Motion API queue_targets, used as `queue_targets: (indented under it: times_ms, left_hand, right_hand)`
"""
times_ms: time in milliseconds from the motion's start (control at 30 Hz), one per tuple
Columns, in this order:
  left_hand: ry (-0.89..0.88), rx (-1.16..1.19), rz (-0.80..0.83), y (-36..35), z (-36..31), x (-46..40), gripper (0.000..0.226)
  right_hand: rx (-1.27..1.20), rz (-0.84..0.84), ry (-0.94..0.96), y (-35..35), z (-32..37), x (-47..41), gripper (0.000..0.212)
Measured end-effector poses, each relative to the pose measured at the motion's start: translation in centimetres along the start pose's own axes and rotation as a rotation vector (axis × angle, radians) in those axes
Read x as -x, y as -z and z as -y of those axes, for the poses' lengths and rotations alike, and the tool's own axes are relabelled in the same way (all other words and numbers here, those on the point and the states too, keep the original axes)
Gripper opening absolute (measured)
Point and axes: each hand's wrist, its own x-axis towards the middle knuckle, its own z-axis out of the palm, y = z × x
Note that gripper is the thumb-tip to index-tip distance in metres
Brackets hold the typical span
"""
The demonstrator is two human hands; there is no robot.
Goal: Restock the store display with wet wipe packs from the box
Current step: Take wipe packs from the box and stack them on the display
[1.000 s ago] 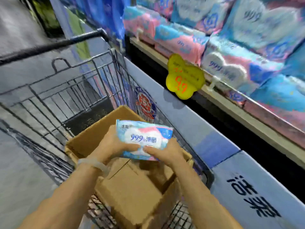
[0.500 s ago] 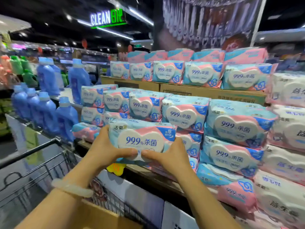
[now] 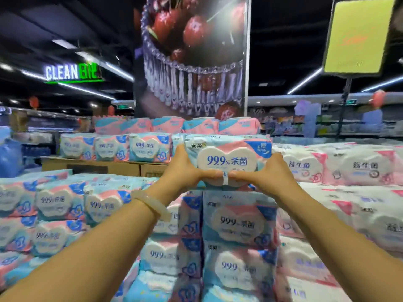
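Lifted out of the cart's box a second ago, the wet wipe pack (image 3: 227, 162) is now gripped between left hand (image 3: 185, 171) and right hand (image 3: 270, 173), just above the stacked column (image 3: 237, 225) (placement looks imminent).

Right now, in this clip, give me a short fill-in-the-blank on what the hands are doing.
1. The wet wipe pack is held by ____ hands.
2. A pale bangle sits on the ____ wrist.
3. The held pack's label reads ____% in blue digits.
4. The lit sign overhead begins with the word ____.

Missing words: both; left; 99.9; CLEAN
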Motion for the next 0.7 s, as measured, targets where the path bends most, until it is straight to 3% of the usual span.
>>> queue_targets:
  times_ms: [67,167,300,333,400,467,567,700]
  left_hand:
    - [0.010,-0.030,0.043,-1.8,0.7,-3.7,0.103]
    - [0.012,-0.099,0.055,-4.1,2.7,-9.6,0.109]
    - [0.018,-0.215,0.043,-6.5,2.1,-14.1,0.105]
    - [0.020,-0.337,0.023,-6.9,2.2,-14.9,0.110]
    - [-0.041,-0.689,-0.033,-7.5,2.5,-15.9,0.123]
    - [-0.087,-0.886,-0.016,-7.6,3.4,-16.9,0.117]
    - [-0.081,-0.953,0.091,-7.4,4.6,-18.2,0.099]
    - [-0.101,-0.969,0.176,-7.4,4.9,-18.8,0.104]
  right_hand:
    - [0.031,-0.024,-0.026,0.8,-1.2,-2.7,0.072]
    - [0.082,-0.039,-0.089,1.7,-3.1,-7.0,0.058]
    - [0.194,0.010,-0.128,2.1,-4.6,-13.1,0.059]
    - [0.264,0.038,-0.129,1.9,-4.6,-14.2,0.063]
    - [0.483,0.094,-0.120,1.2,-5.2,-15.8,0.099]
    - [0.647,0.092,-0.039,0.3,-5.5,-16.2,0.120]
    - [0.717,0.139,0.019,-0.8,-5.7,-16.0,0.117]
    - [0.703,0.154,-0.007,-1.3,-6.1,-16.7,0.117]
